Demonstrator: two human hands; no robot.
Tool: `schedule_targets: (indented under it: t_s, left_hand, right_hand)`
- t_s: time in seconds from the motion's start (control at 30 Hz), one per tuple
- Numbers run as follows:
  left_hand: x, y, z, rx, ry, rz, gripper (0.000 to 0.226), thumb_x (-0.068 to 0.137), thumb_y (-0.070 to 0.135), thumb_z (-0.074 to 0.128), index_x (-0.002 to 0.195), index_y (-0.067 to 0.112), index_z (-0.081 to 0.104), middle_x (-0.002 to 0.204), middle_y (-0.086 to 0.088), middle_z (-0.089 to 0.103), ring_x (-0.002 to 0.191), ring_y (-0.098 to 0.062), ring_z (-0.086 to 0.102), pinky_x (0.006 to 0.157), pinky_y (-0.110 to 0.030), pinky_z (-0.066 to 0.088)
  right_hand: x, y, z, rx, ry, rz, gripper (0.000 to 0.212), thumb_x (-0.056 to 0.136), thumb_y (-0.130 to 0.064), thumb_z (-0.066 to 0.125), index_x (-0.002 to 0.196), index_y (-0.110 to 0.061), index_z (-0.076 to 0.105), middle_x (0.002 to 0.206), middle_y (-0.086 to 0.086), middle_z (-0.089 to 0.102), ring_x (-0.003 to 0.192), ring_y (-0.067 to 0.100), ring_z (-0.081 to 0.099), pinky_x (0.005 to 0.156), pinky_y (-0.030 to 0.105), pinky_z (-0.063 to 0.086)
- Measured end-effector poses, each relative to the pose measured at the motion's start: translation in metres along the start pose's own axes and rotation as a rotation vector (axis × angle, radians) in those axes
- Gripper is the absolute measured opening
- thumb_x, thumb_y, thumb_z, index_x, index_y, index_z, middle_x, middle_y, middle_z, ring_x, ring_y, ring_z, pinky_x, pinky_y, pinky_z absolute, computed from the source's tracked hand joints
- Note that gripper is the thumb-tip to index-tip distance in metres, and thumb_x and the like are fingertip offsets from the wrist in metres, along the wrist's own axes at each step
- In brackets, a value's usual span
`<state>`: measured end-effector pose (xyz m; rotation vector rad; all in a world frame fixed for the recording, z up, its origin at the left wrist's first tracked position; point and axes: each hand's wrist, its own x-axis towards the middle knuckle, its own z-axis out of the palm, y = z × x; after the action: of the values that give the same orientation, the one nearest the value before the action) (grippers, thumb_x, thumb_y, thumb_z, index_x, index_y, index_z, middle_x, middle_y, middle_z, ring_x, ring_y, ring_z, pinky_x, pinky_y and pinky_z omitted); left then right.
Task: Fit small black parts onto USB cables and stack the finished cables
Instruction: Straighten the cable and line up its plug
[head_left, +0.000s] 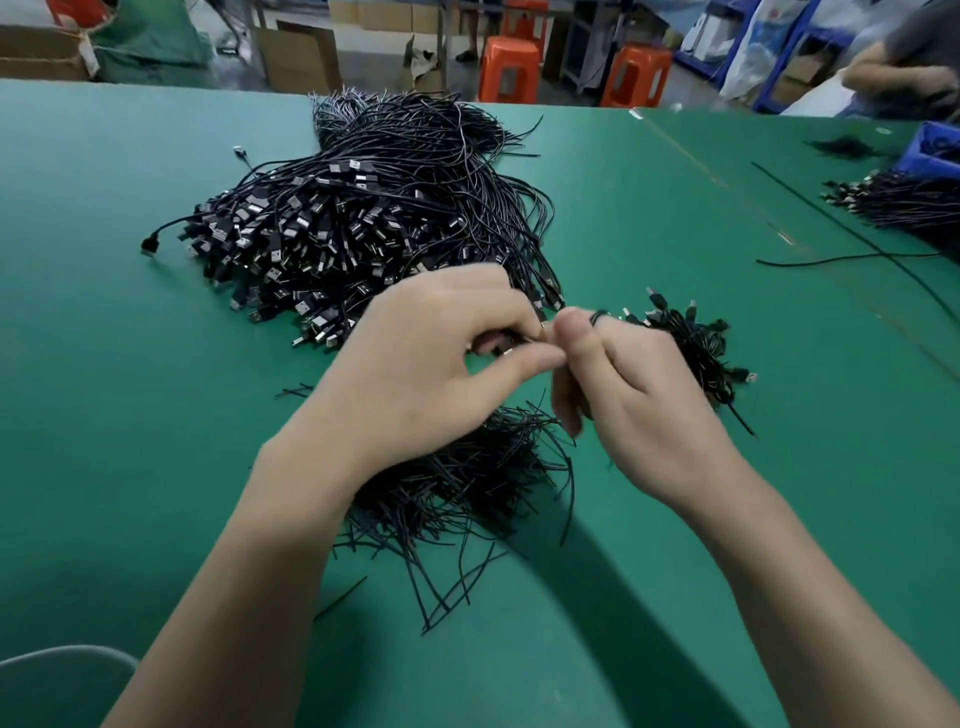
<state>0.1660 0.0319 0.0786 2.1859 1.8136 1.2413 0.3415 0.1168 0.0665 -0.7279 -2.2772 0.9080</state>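
Pinching a thin black USB cable end (511, 347) together, the curled left hand (431, 364) and right hand (641, 387) could drop it into the tangled black cable heap (363, 223).

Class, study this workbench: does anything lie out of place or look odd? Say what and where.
Two long loose cables cross each other on the green mat at right, apart from any pile. One USB plug strays beyond the far-left edge of the big cable heap.

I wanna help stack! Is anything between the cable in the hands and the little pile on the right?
Nothing visible. The left hand and right hand pinch the cable; the small cable pile lies right beside them.
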Motion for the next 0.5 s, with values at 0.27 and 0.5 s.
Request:
schedule_targets:
  t_s: [0.27,0.5]
  left_hand:
    - [0.001,-0.012,0.005,-0.179,-0.008,-0.061,0.025,0.106,0.028,0.053,0.097,0.018,0.074,0.085,-0.009,0.058,0.083,-0.020,0.056,0.077,-0.037,0.047]
    - [0.003,-0.003,0.030,-0.122,-0.308,-0.091,0.029,0.108,0.028,0.051,0.126,0.018,0.071,0.099,-0.001,0.064,0.092,-0.019,0.061,0.086,-0.043,0.051]
  right_hand:
    - [-0.013,-0.012,0.004,1.086,-0.504,0.182,0.041,0.103,-0.037,0.041,0.085,-0.018,0.072,0.050,-0.013,0.038,0.046,0.009,0.027,0.045,0.024,0.022]
    - [0.011,-0.018,-0.011,0.868,0.163,-0.012,0.031,0.109,-0.022,0.040,0.111,-0.011,0.068,0.078,-0.002,0.069,0.056,0.010,0.049,0.051,0.020,0.042]
